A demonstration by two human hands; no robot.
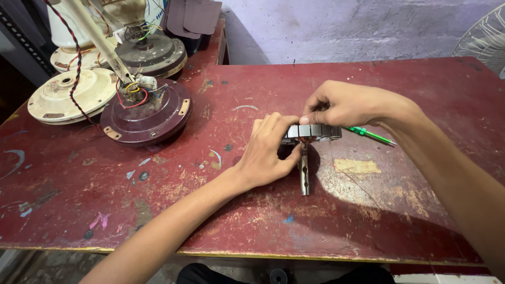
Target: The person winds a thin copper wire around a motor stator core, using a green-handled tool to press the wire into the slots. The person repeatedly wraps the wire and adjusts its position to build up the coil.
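item, far left: cream fan motor housing [71, 94] lying on the red worktable [368, 221], with a red-and-black twisted lead running across it. no bin, tray or box in view; nothing here holds anything.

item, just right of it: maroon fan motor housing [146, 113], top up, loose coloured wires bunched at its hub, a pale rod leaning over it. more fan parts are stacked behind.

item, centre: your left hand [265, 152], fingers curled closed around the left side of the stator core [311, 131], thumb down by its shaft [304, 171]. the core stands on edge on the table, shaft pointing toward you.

item, right of centre: your right hand [344, 105], fingers pinched shut on the top right rim of the core. whether it also grips a tool, you cannot tell.

item, right: green screwdriver [371, 135], lying on the table just behind the core, partly under your right wrist.

risks, as judged: the core, resting on a narrow edge, could roll or tip if either grip loosens; your wrist could knock the screwdriver.
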